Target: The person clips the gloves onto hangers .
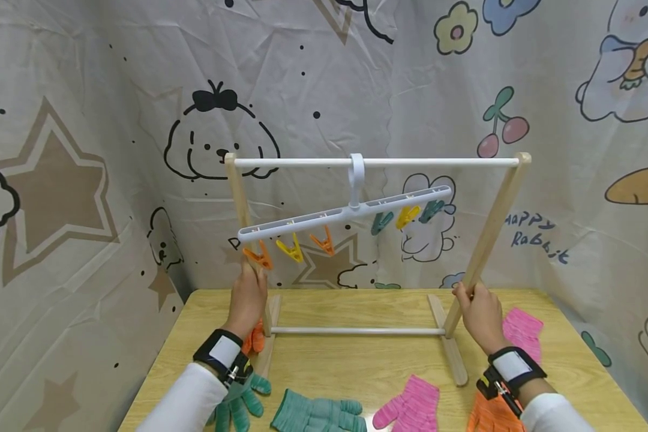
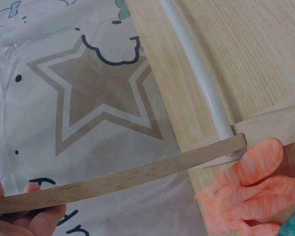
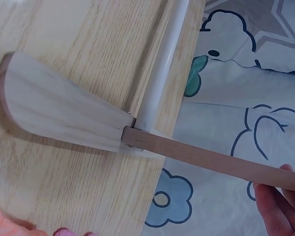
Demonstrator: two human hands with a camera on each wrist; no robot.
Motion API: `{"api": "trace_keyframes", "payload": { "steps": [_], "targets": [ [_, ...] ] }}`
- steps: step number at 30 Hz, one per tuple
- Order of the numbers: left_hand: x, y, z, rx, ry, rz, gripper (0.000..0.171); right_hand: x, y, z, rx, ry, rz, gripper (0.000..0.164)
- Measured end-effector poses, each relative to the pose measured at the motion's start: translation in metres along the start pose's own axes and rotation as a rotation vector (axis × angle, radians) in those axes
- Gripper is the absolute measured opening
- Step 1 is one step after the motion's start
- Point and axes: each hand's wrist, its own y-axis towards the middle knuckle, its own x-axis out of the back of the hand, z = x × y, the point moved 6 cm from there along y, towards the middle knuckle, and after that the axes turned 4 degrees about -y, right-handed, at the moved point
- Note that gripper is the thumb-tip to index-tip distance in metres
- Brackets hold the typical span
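A drying rack (image 1: 367, 162) with wooden posts and white rods stands on the table. My left hand (image 1: 247, 300) grips its left post (image 2: 118, 179), while my right hand (image 1: 480, 315) holds the right post (image 3: 206, 160) at a similar height. From the top rod hangs a white clip hanger (image 1: 351, 211), tilted with its left end lower. Orange and yellow clips (image 1: 290, 248) dangle from its left half, teal and yellow clips (image 1: 408, 216) from its right. In both wrist views the fingers wrap the wooden post, partly out of frame.
Knitted gloves lie around the rack: a teal glove (image 1: 318, 413) and a pink glove (image 1: 410, 405) in front, an orange glove (image 2: 250, 196) by the left foot, another pink glove (image 1: 522, 333) at right. A patterned cloth (image 1: 324, 90) hangs behind the wooden table (image 1: 356, 366).
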Motion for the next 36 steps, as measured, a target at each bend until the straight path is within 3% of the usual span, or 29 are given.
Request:
{"api": "trace_keyframes", "payload": {
  "steps": [26, 36],
  "targets": [
    [-0.0038, 0.0035, 0.0041, 0.024, -0.004, 0.022, 0.03, 0.0017, -0.0057, -0.0019, -0.047, -0.001, 0.028, 0.032],
    [-0.0027, 0.0045, 0.0039, 0.026, -0.002, 0.022, 0.038, 0.0018, -0.0052, -0.0003, -0.059, 0.002, 0.035, 0.031]
  ]
}}
